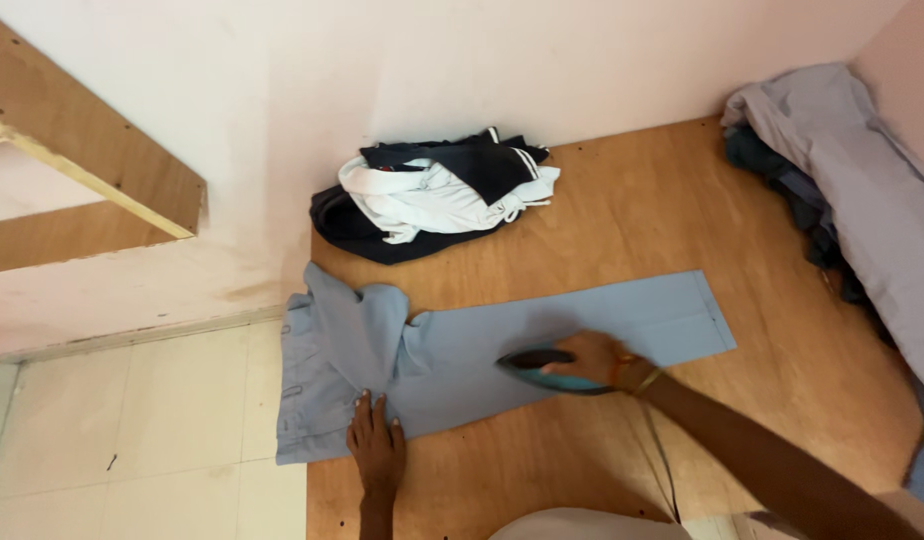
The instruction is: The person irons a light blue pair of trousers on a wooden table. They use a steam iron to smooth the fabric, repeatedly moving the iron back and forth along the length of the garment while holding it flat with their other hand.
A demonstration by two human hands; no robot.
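Note:
A pair of light blue trousers (582, 325) lies flat across a wooden board (662, 210), its waist end hanging over the board's left edge. My left hand (375, 440) presses flat on the fabric near the waist, fingers spread a little. My right hand (594, 357) grips the handle of a dark teal clothes iron (542, 366) that rests on the trouser leg, nose pointing left. Bangles circle my right wrist, and the iron's cord runs back toward me.
A heap of dark and white clothes (437, 195) sits at the board's far edge against the pale wall. A pile of grey and dark garments (842, 170) fills the right side. Tiled floor (132, 430) lies left; wooden shelving (92, 170) juts from the wall.

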